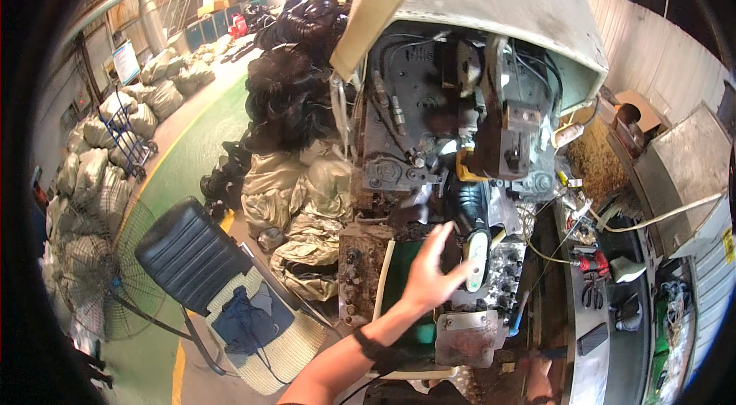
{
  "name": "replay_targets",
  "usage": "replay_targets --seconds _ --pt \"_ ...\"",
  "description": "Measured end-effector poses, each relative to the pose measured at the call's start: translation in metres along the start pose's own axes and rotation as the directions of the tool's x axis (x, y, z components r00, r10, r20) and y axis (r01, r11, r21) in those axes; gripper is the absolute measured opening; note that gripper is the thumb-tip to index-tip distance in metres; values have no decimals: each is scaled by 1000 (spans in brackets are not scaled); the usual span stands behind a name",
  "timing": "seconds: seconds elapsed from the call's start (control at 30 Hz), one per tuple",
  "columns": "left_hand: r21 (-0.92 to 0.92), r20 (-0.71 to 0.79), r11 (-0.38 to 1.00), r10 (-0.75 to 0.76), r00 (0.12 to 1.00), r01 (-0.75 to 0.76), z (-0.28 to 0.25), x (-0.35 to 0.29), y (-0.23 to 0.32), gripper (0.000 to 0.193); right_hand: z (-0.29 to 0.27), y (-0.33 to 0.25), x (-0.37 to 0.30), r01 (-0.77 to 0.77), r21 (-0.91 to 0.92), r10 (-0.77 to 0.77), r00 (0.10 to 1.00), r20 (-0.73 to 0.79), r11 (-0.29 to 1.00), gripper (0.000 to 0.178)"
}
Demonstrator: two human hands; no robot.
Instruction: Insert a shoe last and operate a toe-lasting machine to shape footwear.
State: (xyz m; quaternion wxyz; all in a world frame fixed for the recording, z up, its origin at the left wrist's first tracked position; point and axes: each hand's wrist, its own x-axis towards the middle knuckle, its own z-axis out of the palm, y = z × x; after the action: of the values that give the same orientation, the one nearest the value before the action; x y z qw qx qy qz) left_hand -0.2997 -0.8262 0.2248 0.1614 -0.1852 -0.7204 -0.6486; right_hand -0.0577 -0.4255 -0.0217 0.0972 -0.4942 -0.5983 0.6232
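My left hand (431, 274), with a dark band on its wrist, reaches up beside the machine with fingers and thumb spread. It holds nothing I can see. Just right of its thumb is the pale green end of a shoe last (477, 261); whether they touch, I cannot tell. Above it, a glossy black shoe upper (466, 205) sits beneath the head of a large, grimy machine (429, 102). A yellow part (468, 166) shows over the upper. My right hand (539, 376) is low at the bottom edge, dim, with its fingers not clearly visible.
A padded black chair (188, 251) with a dark cloth on its seat stands left, beside a wire-guard fan (107, 274). Sacks (307, 198) and black piles (291, 90) lie behind. At right, a bench (590, 359) carries red-handled pliers (592, 271).
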Motion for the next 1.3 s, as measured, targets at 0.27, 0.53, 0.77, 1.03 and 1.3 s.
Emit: replay_targets --seconds 0.27,0.53,0.77,1.03,1.3 --pt "352 -39 935 45 998 -29 62 0 14 103 -103 38 -104 -71 -489 81 997 0 869 40" --pt "378 73 915 121 990 -140 50 5 17 97 -136 81 -84 -36 177 60 990 -130 984 21" --pt "444 -66 896 15 998 16 57 3 15 95 -184 60 -85 183 243 -140 973 -186 953 23" --pt "895 174 335 344 923 -294 153 -39 27 73 -253 22 -42 173 396 -45 949 -312 902 42" --pt "-77 986 957 115 124 -278 458 -270 92 67 -191 -46 -31 -333 918 -118 924 363 216 68"
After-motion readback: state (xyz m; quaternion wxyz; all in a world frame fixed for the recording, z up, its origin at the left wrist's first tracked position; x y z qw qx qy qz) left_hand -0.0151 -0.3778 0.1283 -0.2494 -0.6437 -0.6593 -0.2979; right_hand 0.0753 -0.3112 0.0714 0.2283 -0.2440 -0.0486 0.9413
